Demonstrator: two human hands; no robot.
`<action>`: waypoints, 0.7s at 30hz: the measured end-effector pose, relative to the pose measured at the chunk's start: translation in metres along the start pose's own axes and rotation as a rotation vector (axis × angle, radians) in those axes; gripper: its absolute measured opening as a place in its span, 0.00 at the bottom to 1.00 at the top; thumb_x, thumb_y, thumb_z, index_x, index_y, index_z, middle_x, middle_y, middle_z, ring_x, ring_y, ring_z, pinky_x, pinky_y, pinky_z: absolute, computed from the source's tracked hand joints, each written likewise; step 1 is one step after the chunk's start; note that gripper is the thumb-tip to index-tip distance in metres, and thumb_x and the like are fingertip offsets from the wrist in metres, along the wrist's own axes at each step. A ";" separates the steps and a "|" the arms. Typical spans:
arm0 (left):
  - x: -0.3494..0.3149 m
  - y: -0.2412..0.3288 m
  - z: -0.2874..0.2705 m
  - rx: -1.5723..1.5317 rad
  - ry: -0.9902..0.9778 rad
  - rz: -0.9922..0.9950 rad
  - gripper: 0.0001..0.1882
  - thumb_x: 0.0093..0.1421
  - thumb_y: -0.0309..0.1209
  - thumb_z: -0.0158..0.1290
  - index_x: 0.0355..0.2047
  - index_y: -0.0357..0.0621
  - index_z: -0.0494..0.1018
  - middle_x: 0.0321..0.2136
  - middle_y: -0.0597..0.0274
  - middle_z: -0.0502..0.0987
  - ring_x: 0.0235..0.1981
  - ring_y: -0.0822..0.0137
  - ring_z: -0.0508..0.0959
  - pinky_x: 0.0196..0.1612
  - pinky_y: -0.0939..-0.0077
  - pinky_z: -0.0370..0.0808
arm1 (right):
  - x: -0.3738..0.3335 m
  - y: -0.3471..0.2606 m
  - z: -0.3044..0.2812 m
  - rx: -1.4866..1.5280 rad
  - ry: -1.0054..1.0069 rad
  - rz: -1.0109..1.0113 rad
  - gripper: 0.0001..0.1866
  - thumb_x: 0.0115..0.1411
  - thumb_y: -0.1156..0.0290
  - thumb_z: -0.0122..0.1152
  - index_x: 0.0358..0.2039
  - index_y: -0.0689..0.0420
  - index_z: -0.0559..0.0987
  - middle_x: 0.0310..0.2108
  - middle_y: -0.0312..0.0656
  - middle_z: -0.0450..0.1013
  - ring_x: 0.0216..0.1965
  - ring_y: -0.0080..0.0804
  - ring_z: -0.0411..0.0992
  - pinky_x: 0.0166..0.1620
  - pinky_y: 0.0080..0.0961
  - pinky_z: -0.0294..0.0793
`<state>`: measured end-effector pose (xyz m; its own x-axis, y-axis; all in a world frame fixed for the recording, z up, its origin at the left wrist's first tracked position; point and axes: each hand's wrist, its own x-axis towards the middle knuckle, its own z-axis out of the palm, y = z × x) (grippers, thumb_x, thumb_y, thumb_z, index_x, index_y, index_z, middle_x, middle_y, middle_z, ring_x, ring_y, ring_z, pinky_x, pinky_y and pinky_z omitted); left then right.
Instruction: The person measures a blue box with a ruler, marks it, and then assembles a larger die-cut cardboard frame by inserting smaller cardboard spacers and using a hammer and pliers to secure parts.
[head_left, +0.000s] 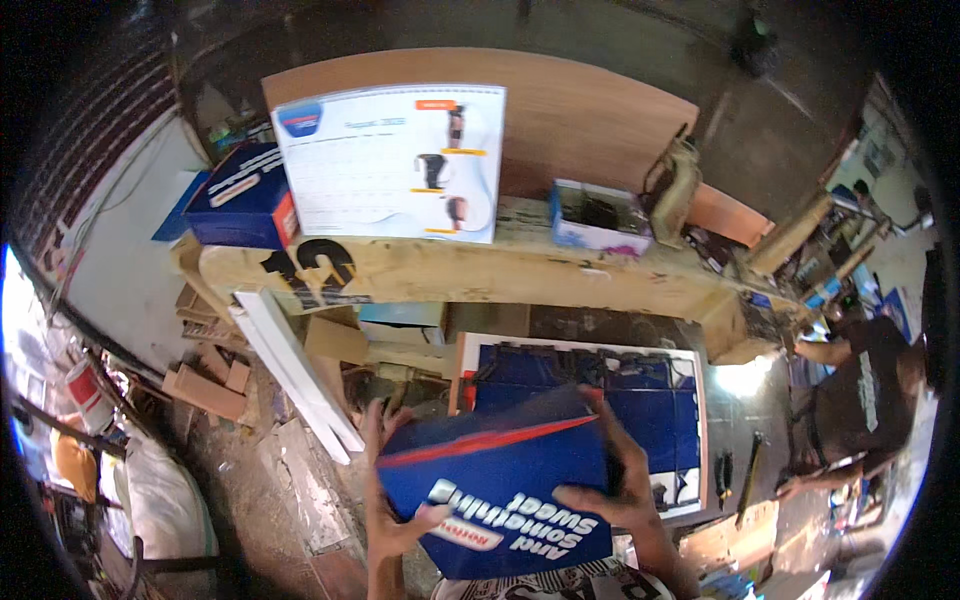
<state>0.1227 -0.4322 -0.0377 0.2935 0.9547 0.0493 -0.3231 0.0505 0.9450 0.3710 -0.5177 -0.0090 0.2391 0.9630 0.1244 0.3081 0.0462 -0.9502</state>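
Observation:
A blue cardboard box (520, 470) with a red stripe and white lettering is tilted close to my body. My left hand (400, 525) grips its left side, thumb across the lettered face. My right hand (625, 480) clasps the opposite side, its thumb also on that face. Both hands are slightly blurred. Just beyond the box lies a white-edged board (700, 400) bearing flat dark-blue pieces (652, 412) with black straps or edging; the held box covers part of them.
Across the back, a wooden shelf (500, 275) carries a calendar sheet (350, 200), another blue box (240, 205) and a small open box (600, 235). White strips (295, 375) lean at the left. At right, a person in a dark shirt (860, 390) reaches toward the dark table near tools (750, 475).

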 end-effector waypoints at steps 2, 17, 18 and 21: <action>0.005 -0.006 0.001 0.037 0.024 0.165 0.52 0.40 0.35 0.68 0.65 0.39 0.55 0.64 0.36 0.56 0.61 0.48 0.65 0.63 0.52 0.64 | -0.003 -0.005 -0.002 -0.051 -0.063 -0.100 0.54 0.44 0.62 0.77 0.66 0.66 0.57 0.63 0.57 0.61 0.64 0.43 0.60 0.65 0.37 0.57; 0.013 -0.040 -0.014 0.424 -0.033 -0.075 0.23 0.54 0.30 0.65 0.50 0.41 0.74 0.59 0.49 0.67 0.58 0.59 0.69 0.60 0.64 0.66 | 0.004 0.043 0.006 0.184 -0.111 0.241 0.34 0.59 0.63 0.64 0.62 0.64 0.65 0.58 0.49 0.69 0.56 0.35 0.68 0.61 0.29 0.62; 0.020 -0.038 -0.016 0.452 0.026 -0.072 0.26 0.55 0.30 0.65 0.53 0.40 0.71 0.58 0.50 0.68 0.59 0.59 0.68 0.60 0.64 0.66 | 0.006 0.057 0.009 0.194 -0.082 0.260 0.33 0.61 0.61 0.62 0.62 0.63 0.65 0.56 0.47 0.70 0.53 0.35 0.70 0.60 0.30 0.64; 0.063 -0.041 -0.047 0.316 0.302 0.231 0.35 0.57 0.35 0.64 0.60 0.37 0.61 0.55 0.50 0.69 0.57 0.60 0.69 0.57 0.64 0.68 | 0.006 0.145 0.020 0.096 0.007 0.304 0.32 0.63 0.56 0.58 0.62 0.62 0.64 0.54 0.46 0.71 0.53 0.36 0.70 0.59 0.31 0.64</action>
<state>0.1123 -0.3607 -0.0881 -0.0427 0.9752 0.2174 -0.0461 -0.2193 0.9746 0.3984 -0.4997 -0.1521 0.3131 0.9348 -0.1676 0.1338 -0.2182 -0.9667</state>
